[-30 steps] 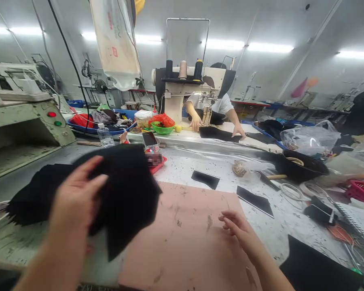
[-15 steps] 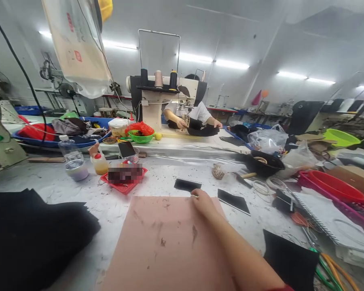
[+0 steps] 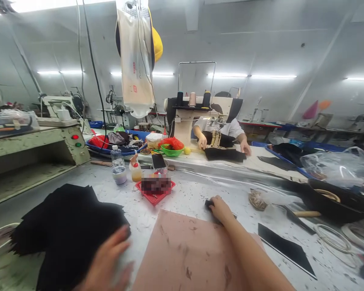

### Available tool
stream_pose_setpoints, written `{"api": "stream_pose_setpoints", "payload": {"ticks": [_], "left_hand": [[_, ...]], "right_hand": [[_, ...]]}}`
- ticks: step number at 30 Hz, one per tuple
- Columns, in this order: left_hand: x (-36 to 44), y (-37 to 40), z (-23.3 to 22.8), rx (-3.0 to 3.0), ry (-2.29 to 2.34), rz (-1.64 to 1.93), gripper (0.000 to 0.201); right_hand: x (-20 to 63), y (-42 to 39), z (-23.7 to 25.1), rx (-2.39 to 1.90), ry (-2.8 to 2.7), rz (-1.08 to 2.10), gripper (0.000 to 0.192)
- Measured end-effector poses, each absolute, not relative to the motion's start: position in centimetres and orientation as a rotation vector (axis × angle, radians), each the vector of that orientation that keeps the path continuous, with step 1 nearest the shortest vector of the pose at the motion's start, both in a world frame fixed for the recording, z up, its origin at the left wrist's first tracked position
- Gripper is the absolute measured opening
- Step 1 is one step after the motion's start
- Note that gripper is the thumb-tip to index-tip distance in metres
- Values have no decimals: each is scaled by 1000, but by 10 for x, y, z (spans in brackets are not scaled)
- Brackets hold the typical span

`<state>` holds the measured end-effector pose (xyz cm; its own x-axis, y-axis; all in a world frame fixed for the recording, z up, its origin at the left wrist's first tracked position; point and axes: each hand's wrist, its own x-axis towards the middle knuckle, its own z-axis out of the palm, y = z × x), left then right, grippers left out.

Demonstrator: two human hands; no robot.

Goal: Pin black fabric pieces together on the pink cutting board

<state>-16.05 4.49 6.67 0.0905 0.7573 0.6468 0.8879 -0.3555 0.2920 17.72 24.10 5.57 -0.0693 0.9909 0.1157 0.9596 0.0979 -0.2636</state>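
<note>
Black, matte, flat-cut fabric pieces in an overlapping stack [image 3: 69, 222] at the near left of the white worktable [image 3: 188, 186]. Left hand [image 3: 109, 258] beside the stack's right edge, blurred; thumb and fingers apart, nothing visible between them. Contact with the stack: cannot tell. Wrist low, fingers pointing far and rightward.

Middle: pinkish-brown rectangular board [image 3: 172, 250], flat, dark scuffs on its face. Red openwork plastic basket [image 3: 153, 199] beyond its far left corner, apart from both hands.

Right of middle: small dark strip of black fabric [image 3: 208, 203] at the board's far edge, directly under the right hand [image 3: 220, 208]. Long axis slants from far left to near right; fingers lie over its left end, hand hiding most of the rest. Right hand is nearer by far; left well apart. Right fingers together, curled down on the strip; whether pinched or merely pressed, cannot tell. Forearm crosses the board from near right, reaching far and leftward.

Farther right: black angular fabric piece with a white edge [image 3: 285, 246], flat, untouched, slanting likewise.
</note>
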Motion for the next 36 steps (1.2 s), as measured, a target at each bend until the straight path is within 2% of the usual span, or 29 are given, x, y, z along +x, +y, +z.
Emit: {"api": "stream_pose_setpoints", "payload": {"ticks": [3, 5, 9, 11, 16, 22, 26, 30, 33, 36], "left_hand": [[-99, 73, 43, -2621, -1930, -1460, 35], [-62, 87, 33, -2783, -2283, -1674, 42], [-14, 89, 33, -3050, -2531, -2244, 39], [-2, 83, 36, -3009, -2644, -2364, 38], [3, 70, 39, -2953, -2716, -2334, 34], [-3, 62, 43, -2978, -2517, -2225, 23], [-5, 56, 44, -3054, -2301, -2035, 21], [-7, 52, 44, -3143, -2072, -1643, 23], [-9, 52, 42, -3177, -2012, -1531, 21], [-10, 54, 41, -3191, -1996, -1528, 23]], "right_hand": [[167, 196, 67, -1766, -2232, 94, 29], [158, 156, 67, -1586, -2327, 56, 24], [148, 90, 49, -1305, -2311, 143, 30], [148, 72, 39, -1255, -2176, 222, 30], [146, 51, 34, -1304, -1808, 445, 19], [138, 39, 49, -1319, -1779, 497, 9], [135, 35, 52, -1360, -1885, 348, 9], [131, 31, 49, -1320, -2007, -23, 12], [129, 28, 45, -1281, -2025, -244, 17], [130, 27, 44, -1288, -1947, -64, 16]]}}
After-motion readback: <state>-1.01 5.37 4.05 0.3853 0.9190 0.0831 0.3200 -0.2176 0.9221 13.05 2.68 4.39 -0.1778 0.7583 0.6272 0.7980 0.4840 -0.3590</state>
